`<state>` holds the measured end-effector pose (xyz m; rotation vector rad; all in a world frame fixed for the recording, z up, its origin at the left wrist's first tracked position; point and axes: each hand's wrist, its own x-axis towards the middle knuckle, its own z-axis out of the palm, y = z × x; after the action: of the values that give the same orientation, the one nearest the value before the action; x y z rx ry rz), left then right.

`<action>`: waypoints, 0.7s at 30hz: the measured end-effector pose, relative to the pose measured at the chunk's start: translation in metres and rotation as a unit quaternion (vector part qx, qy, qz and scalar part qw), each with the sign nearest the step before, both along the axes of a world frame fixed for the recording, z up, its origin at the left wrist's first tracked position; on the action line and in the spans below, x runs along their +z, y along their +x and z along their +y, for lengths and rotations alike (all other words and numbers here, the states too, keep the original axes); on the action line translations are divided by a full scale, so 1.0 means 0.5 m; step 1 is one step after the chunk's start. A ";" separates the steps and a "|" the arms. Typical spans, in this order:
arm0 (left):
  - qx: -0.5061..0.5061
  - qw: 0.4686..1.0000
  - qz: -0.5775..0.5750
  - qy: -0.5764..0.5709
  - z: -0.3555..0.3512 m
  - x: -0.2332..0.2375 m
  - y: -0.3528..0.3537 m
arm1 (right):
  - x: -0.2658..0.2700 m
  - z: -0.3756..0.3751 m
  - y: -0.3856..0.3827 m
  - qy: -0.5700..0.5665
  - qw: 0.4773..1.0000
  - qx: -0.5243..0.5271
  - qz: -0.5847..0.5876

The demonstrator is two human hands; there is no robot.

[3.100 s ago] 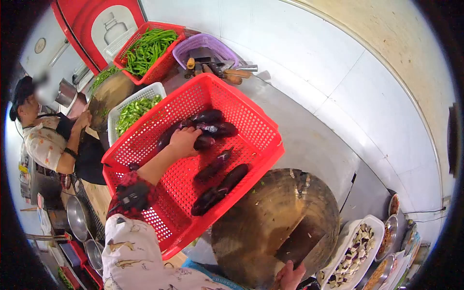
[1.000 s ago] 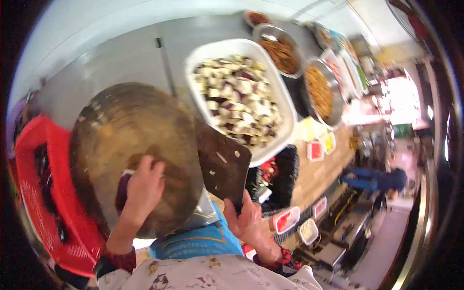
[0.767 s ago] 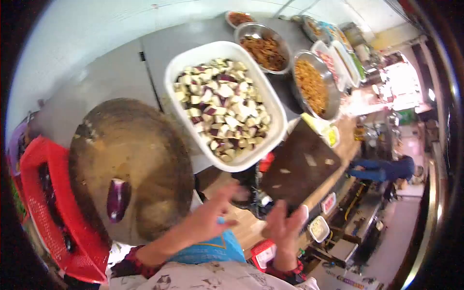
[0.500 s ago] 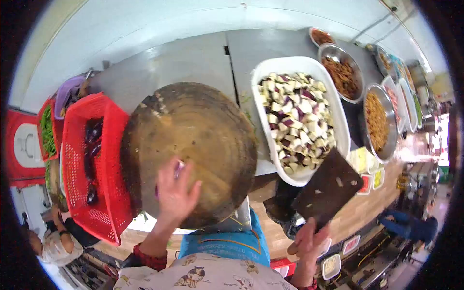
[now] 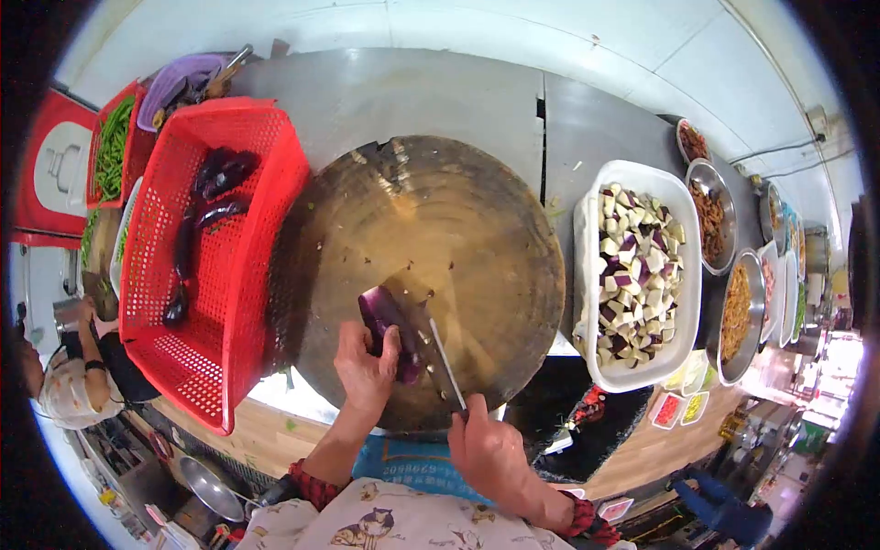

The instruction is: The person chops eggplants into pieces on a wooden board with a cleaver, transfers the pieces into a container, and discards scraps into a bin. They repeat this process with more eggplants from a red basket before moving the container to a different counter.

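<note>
On the round wooden chopping block (image 5: 458, 211) lies a length of purple eggplant (image 5: 381, 307), pale along one cut side. My left hand (image 5: 368, 371) grips it near the block's front edge, the thumb on its right side. In my right hand (image 5: 495, 449) is a cleaver (image 5: 444, 356), seen nearly edge-on, its blade standing just right of the eggplant over the block. Right of the block, a white tub (image 5: 584, 275) holds chopped eggplant cubes (image 5: 637, 275). To the left, whole eggplants (image 5: 186, 247) lie in a red perforated basket (image 5: 257, 229).
Metal bowls of brown food (image 5: 739, 321) line the counter's right side. Green beans (image 5: 114, 151) fill a red basket at far left, beside a purple bag (image 5: 179, 82). Another person (image 5: 78, 376) stands at left; someone in blue (image 5: 724, 509) is at lower right.
My right hand has brought the cleaver left from beside the tub to over the block, turning the blade edge-on. My left hand now shows the eggplant clearly. The view has shifted, moving everything rightward.
</note>
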<state>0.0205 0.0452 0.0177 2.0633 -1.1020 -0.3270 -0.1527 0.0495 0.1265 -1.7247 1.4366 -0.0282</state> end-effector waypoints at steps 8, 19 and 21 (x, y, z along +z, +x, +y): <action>-0.034 0.995 0.072 -0.053 0.011 -0.040 0.023 | 0.015 0.019 0.040 0.082 0.993 0.036 0.073; -0.076 0.990 0.116 0.009 0.041 -0.035 0.052 | -0.111 -0.087 0.127 0.020 0.993 0.064 0.096; -0.068 0.990 0.122 0.035 0.037 -0.022 0.069 | -0.113 -0.104 0.098 -0.046 0.994 0.084 0.059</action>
<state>0.0548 0.0638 0.0065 1.9507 -1.0962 -0.6762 -0.1036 -0.0025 0.0701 -1.9455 1.3892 0.1023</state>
